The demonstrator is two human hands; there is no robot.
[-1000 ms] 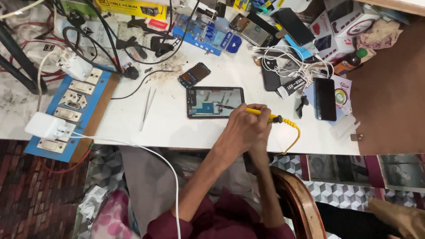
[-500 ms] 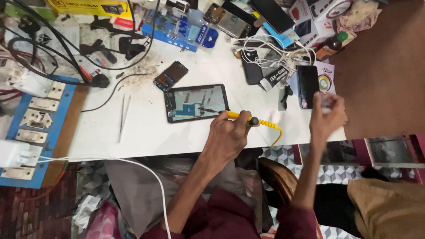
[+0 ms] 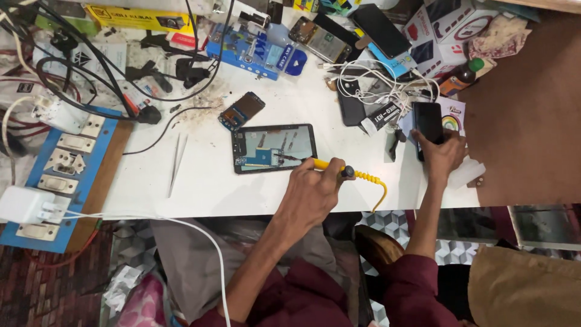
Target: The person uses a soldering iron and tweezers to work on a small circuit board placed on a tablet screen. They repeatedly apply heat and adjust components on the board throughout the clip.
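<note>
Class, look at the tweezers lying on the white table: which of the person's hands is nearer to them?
Left. The left hand, holding the yellow soldering iron, is right of the tweezers; the right hand rests on a black phone, further right.

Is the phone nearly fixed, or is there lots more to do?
Probably about the middle. Done: the opened phone lies on the table with its back off and its insides showing. In hand: the left hand holds the yellow soldering iron with its tip on those insides, while the right hand rests on a black phone. Left: no cover is back on yet, and the tweezers lie unused.
</note>
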